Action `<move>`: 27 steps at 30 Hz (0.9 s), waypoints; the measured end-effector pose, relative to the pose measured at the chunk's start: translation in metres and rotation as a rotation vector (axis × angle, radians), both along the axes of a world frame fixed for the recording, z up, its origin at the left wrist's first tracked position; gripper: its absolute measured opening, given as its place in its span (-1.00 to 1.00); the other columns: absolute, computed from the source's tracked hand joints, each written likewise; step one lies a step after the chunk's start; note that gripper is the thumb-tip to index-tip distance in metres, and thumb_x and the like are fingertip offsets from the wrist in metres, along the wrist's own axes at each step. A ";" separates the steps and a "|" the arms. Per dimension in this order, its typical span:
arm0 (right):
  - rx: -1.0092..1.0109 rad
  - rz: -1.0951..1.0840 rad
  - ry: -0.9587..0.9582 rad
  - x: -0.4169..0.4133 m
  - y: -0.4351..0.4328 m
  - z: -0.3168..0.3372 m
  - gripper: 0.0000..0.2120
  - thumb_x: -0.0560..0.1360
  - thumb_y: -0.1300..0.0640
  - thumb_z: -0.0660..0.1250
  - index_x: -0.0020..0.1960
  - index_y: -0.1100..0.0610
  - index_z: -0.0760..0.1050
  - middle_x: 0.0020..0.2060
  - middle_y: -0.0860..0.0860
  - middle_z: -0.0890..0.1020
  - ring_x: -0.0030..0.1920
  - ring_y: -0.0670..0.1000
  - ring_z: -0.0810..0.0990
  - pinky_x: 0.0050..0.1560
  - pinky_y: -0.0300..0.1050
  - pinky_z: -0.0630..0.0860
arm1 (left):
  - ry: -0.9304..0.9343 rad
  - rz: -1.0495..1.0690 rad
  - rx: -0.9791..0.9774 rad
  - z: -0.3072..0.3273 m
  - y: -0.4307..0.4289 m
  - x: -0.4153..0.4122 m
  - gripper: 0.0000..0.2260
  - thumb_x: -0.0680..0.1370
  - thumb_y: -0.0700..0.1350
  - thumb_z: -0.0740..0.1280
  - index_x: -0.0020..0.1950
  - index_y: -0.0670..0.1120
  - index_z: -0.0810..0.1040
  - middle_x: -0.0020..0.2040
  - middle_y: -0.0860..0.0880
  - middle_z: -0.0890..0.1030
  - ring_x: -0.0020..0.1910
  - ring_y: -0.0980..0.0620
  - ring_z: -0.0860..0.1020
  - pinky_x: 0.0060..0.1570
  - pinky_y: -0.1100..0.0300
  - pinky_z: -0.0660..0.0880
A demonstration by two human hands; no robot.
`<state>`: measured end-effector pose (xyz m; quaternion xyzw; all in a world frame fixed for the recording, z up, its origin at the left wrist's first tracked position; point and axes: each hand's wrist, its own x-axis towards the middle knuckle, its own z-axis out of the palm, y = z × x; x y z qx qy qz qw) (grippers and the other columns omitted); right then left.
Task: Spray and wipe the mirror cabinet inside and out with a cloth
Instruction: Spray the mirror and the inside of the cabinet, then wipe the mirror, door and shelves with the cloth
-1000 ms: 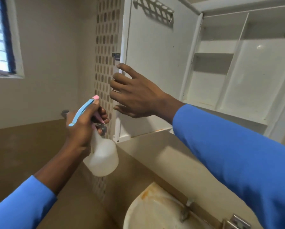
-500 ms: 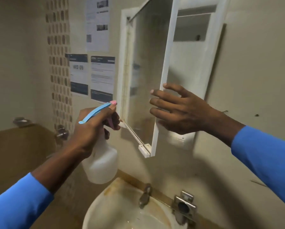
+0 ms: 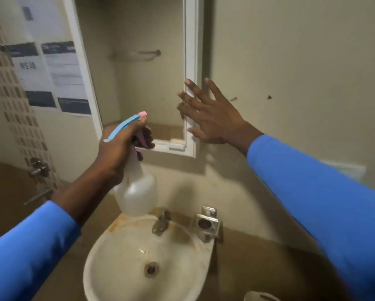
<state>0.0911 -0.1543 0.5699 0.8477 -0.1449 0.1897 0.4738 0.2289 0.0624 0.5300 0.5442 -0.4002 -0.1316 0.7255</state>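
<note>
The mirror cabinet (image 3: 191, 61) hangs on the wall with its white-framed door shut; the glass reflects a beige wall and a towel rail. My right hand (image 3: 210, 118) lies flat with fingers spread against the door's right frame edge. My left hand (image 3: 119, 148) grips the neck of a translucent white spray bottle (image 3: 136, 192) with a blue trigger and pink nozzle, held below and left of the mirror's lower edge. No cloth is in view.
A stained white basin (image 3: 121, 257) with a metal tap (image 3: 160, 220) sits below the cabinet. A metal fitting (image 3: 206, 224) stands at its right. Paper notices (image 3: 49, 68) hang left of the mirror, and a wall valve (image 3: 37, 167) sits lower left.
The cabinet door has swung from wide open to shut against the wall, pushed by my right hand. My view has dropped toward the basin. The bottle stays in my left hand.
</note>
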 end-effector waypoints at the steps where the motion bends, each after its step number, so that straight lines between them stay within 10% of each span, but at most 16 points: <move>1: 0.033 0.016 -0.026 -0.003 0.005 -0.007 -0.35 0.65 -0.21 0.06 0.66 0.05 0.18 0.69 0.11 0.13 0.70 0.26 -0.06 0.61 0.42 0.00 | 0.003 0.008 0.021 -0.006 -0.003 -0.007 -0.67 0.63 0.04 0.39 -0.19 -0.19 0.64 -0.31 -0.11 0.65 -0.32 -0.06 0.67 -0.41 0.21 0.38; 11: 1.049 0.123 -0.599 -0.128 0.057 -0.233 -0.56 0.57 -0.06 0.32 0.41 0.03 0.53 0.55 0.07 0.39 0.59 0.14 0.31 0.49 0.10 0.33 | 0.031 -0.192 0.323 -0.154 -0.020 -0.104 -0.70 0.59 0.06 0.38 -0.25 -0.08 0.63 -0.26 -0.14 0.59 -0.28 -0.09 0.62 -0.39 0.15 0.39; 17: 1.591 -0.331 -0.974 -0.238 0.114 -0.412 -0.66 0.57 0.10 0.39 0.33 0.12 0.58 0.33 0.08 0.55 0.38 0.08 0.51 0.31 -0.35 0.32 | 0.200 -0.213 0.488 -0.283 -0.038 -0.188 -0.79 0.60 -0.05 0.37 -0.20 -0.07 0.65 -0.29 -0.20 0.58 -0.28 -0.11 0.59 -0.43 0.14 0.40; 22: 1.882 -0.824 -0.740 -0.305 0.164 -0.532 -0.47 0.59 0.04 0.37 0.53 0.10 0.41 0.51 0.12 0.44 0.49 0.18 0.44 0.49 0.14 0.41 | 0.223 -0.227 0.563 -0.362 -0.061 -0.259 -0.70 0.73 -0.07 0.24 -0.11 -0.12 0.64 -0.26 -0.10 0.63 -0.29 0.04 0.58 -0.30 0.08 0.51; 27: 1.900 -0.943 -0.234 -0.341 0.188 -0.591 -0.37 0.69 -0.02 0.27 0.68 0.08 0.13 0.68 0.11 0.16 0.69 0.19 0.04 0.63 0.18 0.16 | 0.306 -0.303 0.758 -0.449 -0.088 -0.306 -0.59 0.71 0.16 0.19 0.18 -0.16 0.60 0.03 -0.12 0.71 -0.01 0.03 0.69 -0.04 0.19 0.60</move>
